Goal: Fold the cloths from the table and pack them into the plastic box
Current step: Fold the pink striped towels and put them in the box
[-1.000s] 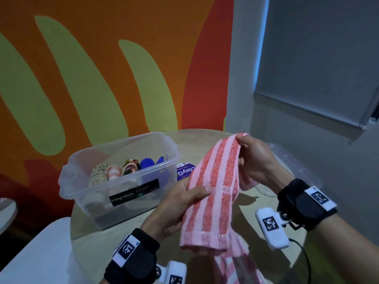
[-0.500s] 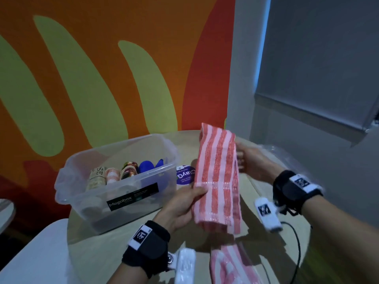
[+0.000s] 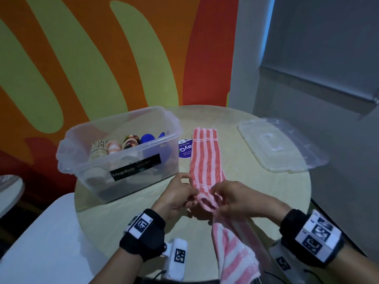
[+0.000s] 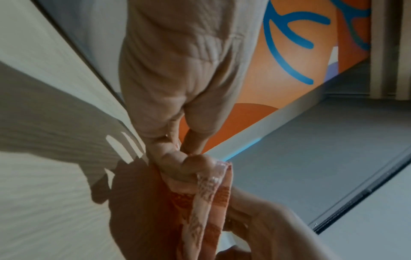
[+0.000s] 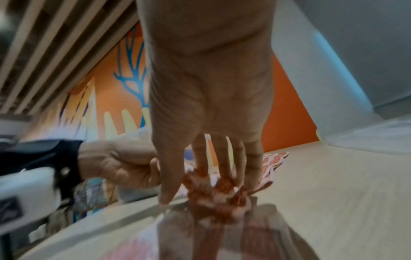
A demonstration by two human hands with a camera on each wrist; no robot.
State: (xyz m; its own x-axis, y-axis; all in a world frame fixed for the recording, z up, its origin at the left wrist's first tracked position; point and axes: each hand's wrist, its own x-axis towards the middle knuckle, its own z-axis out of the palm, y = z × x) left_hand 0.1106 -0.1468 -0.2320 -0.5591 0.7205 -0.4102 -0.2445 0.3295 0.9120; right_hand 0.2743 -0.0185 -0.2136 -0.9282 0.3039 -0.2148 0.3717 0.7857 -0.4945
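A pink and red striped cloth [image 3: 205,158] lies folded in a long strip on the round table [image 3: 256,181], stretching away from me. My left hand [image 3: 180,193] and right hand [image 3: 227,195] both pinch its near end, which curls up between them. The left wrist view shows fingers clamped on the cloth [image 4: 209,191], and the right wrist view shows fingertips on the bunched cloth [image 5: 220,190]. A second pink striped cloth [image 3: 233,253] hangs off the table's near edge. The clear plastic box [image 3: 123,167] stands to the left, with several rolled cloths [image 3: 114,147] inside.
The box's clear lid [image 3: 281,144] lies on the table at the right. A round purple label [image 3: 184,150] sits between the box and the striped cloth. A white surface [image 3: 37,242] adjoins the table at the lower left. An orange and green wall stands behind.
The striped cloth was held up in the air; it now lies flat on the table. Both hands have come down to its near end.
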